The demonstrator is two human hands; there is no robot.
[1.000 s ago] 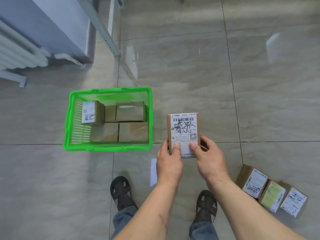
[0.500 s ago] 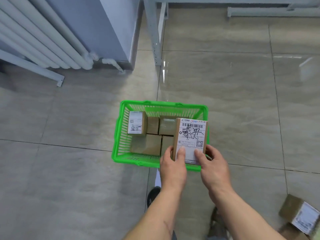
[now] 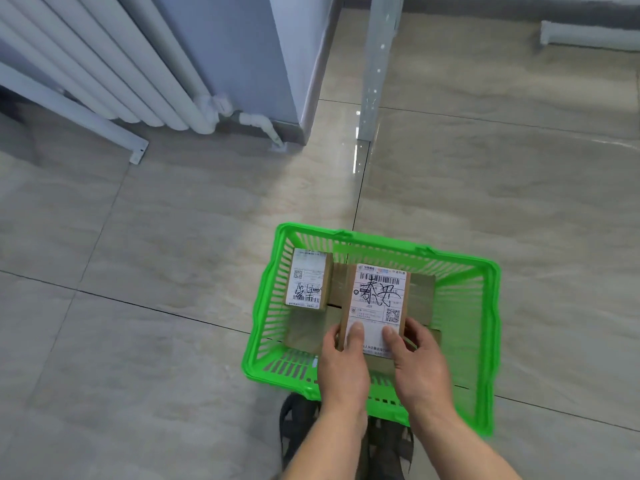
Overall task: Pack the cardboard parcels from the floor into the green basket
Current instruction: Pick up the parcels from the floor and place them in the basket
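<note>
Green basket (image 3: 485, 341) lower center-right, plain parcels lining its floor. Labelled parcel (image 3: 375, 306) over its middle, pinched btwn left hand (image 3: 344, 367) & right hand (image 3: 420, 368), thumbs on label. Risk: dropped flat it rides high on lower layer, could tip. Vs 0.5 s ago: parcel was at near-right rim, now centered.

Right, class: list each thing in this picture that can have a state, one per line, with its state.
Green basket: upright on the floor, partly filled.
Held parcel: label up, over the basket, gripped by both hands.
Labelled parcel: inside the basket, at its left side, label up.
Plain parcels: lying inside the basket.
Left hand: gripping the held parcel.
Right hand: gripping the held parcel.
</note>
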